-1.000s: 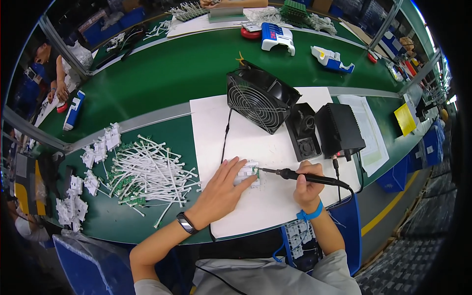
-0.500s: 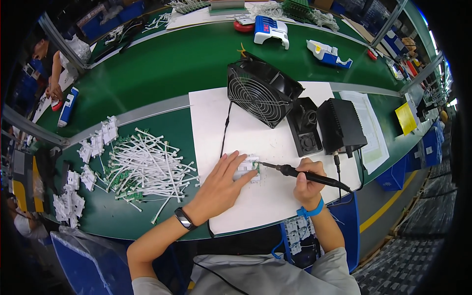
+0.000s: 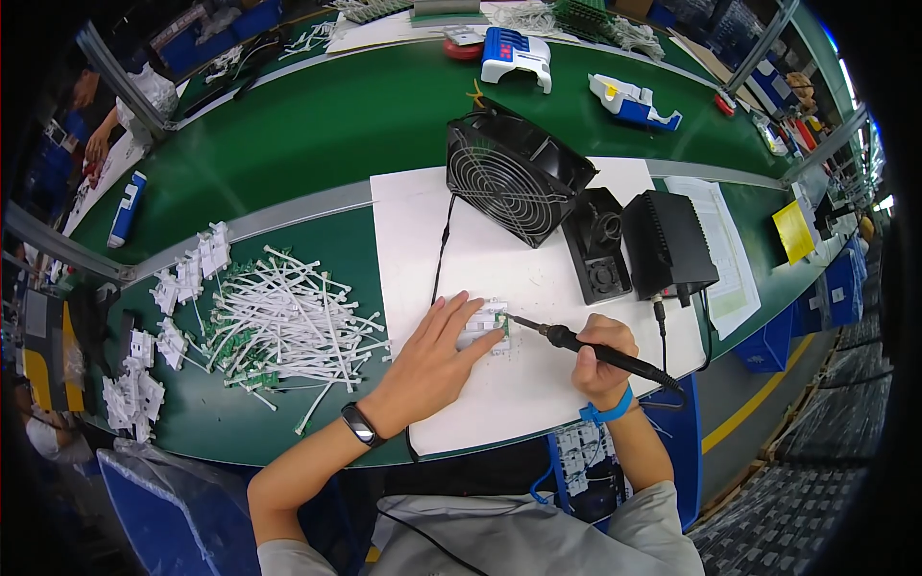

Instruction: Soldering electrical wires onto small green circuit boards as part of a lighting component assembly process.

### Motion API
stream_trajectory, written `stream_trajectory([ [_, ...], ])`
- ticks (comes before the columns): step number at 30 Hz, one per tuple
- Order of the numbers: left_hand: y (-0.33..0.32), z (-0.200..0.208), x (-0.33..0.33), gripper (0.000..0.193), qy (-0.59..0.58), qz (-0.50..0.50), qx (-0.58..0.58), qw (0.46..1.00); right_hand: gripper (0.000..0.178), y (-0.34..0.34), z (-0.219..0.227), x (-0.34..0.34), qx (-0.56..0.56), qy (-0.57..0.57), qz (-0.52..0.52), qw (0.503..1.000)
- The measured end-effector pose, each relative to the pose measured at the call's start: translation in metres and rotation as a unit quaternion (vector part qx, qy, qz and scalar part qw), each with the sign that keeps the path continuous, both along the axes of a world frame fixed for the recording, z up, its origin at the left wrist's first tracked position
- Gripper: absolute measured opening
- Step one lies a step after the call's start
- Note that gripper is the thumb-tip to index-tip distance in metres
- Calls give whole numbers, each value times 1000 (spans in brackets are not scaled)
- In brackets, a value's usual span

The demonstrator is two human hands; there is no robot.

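My left hand [image 3: 437,357] lies across a small white plastic part [image 3: 473,334] on the white sheet, its thumb and fingers holding the part down from both sides. At the part's right end shows a small green circuit board [image 3: 503,324]. My right hand [image 3: 605,360] is closed round the black handle of a soldering iron [image 3: 567,336], slanting down to the left. The iron's tip reaches the board's edge; whether it touches cannot be made out. Much of the white part is hidden under my left fingers.
Left of the white sheet [image 3: 413,211] lies a heap of white cables [image 3: 288,331] with green boards, beside several white plastic parts [image 3: 134,398]. A black fan [image 3: 509,178], an iron stand [image 3: 600,254] and a black power box [image 3: 669,245] stand behind. Blue-white housings [image 3: 517,60] lie on the green belt.
The housings on the green belt have shifted slightly left. The iron's handle and cord have dipped a little, while my left hand stays put. A person at the far left has moved their arm.
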State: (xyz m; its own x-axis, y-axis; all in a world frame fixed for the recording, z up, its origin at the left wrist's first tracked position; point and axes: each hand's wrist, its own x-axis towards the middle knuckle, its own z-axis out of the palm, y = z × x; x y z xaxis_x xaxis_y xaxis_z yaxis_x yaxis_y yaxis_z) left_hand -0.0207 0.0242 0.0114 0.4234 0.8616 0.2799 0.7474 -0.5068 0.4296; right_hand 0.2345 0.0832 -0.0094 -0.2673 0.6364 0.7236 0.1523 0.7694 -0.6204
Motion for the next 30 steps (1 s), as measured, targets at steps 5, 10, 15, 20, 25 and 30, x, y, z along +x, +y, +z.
stream_trajectory([
  [5, -1, 0, 0, 46, -4, -2, -5, 1000, 24, 0, 1, -1, 0, -1, 4, 1000],
  [10, -1, 0, 0, 46, -7, -3, -5, 1000, 24, 0, 0, -1, 3, -1, -7, 1000],
  [15, -1, -1, -1, 46, -5, -4, -5, 1000, 25, 0, 1, -2, 6, 2, -15, 1000],
  [20, -1, 2, -1, 46, -6, -3, -6, 1000, 24, -1, 3, -2, 10, 3, -25, 1000],
  [25, 1, 7, -7, 44, -28, -13, -32, 999, 23, -2, 0, -1, -2, 27, -27, 999],
  [30, 2, 7, -15, 43, -69, -21, -65, 995, 23, -2, 3, -2, -18, 63, -6, 998],
])
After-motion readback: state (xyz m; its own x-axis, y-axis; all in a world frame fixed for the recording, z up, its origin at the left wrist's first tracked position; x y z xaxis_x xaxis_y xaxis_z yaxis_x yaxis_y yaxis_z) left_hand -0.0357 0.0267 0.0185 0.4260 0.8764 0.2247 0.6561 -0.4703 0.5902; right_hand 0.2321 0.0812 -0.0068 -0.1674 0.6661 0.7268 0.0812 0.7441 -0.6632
